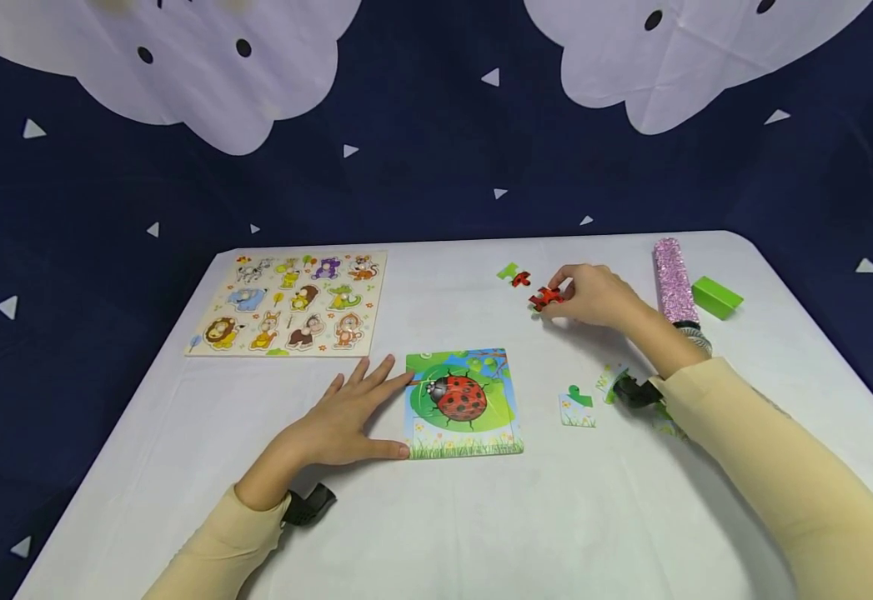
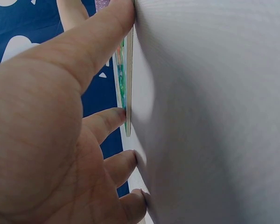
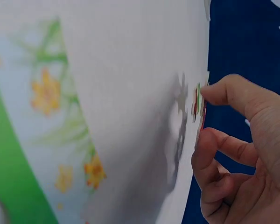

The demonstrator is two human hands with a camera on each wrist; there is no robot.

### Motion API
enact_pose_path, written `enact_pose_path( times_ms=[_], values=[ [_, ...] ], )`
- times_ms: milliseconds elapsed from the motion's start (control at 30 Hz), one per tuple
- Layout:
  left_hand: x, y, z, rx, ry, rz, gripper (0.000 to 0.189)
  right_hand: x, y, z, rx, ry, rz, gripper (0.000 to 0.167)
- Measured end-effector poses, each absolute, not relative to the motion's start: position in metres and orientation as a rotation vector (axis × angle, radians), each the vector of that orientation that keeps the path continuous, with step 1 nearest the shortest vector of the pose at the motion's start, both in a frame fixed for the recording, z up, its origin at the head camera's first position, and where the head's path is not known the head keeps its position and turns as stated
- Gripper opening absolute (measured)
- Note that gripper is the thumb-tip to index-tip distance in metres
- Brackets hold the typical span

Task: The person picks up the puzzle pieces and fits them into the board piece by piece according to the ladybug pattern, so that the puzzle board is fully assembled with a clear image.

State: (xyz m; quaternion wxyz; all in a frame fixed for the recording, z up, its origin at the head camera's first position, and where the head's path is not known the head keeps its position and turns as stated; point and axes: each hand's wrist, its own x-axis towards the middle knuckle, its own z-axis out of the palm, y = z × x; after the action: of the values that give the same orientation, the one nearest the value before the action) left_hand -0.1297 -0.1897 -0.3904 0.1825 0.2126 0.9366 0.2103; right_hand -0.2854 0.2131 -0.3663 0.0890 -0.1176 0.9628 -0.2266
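My left hand (image 1: 346,421) lies spread at the left side of a square ladybug puzzle board (image 1: 462,446), thumb and index fingertips at its edge. In the left wrist view the board (image 2: 129,88) shows edge-on, and the thumb and index finger of the left hand (image 2: 60,121) touch it. With thumb and fingers my right hand (image 1: 594,296) pinches a red and black jigsaw piece (image 1: 546,297) over the back of the table. In the right wrist view the right hand (image 3: 242,144) holds that piece tilted, its shadow on the cloth beside it.
A second jigsaw piece (image 1: 520,279), green and red, lies behind the right hand. Flowered pieces (image 1: 577,411) lie right of the board, some partly under the right arm. An animal peg board (image 1: 286,304) sits back left. A pink glitter stick (image 1: 674,283) and green block (image 1: 717,297) lie back right.
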Motion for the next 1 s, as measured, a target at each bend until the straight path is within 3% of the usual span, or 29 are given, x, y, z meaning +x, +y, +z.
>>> enact_pose_path(
  times_ms=[167, 467, 1000],
  values=[
    [-0.130, -0.190, -0.391, 0.604, 2.645, 0.596, 0.101, -0.275, 0.203, -0.366, -0.457, 2.838, -0.710, 0.052],
    [-0.130, -0.190, -0.392, 0.615, 2.646, 0.600, 0.101, -0.253, 0.184, -0.368, -0.571, 2.776, -0.768, 0.035],
    [-0.130, -0.190, -0.391, 0.621, 2.640, 0.595, 0.101, -0.216, 0.151, -0.372, -0.774, 2.607, -0.843, 0.030]
  ],
)
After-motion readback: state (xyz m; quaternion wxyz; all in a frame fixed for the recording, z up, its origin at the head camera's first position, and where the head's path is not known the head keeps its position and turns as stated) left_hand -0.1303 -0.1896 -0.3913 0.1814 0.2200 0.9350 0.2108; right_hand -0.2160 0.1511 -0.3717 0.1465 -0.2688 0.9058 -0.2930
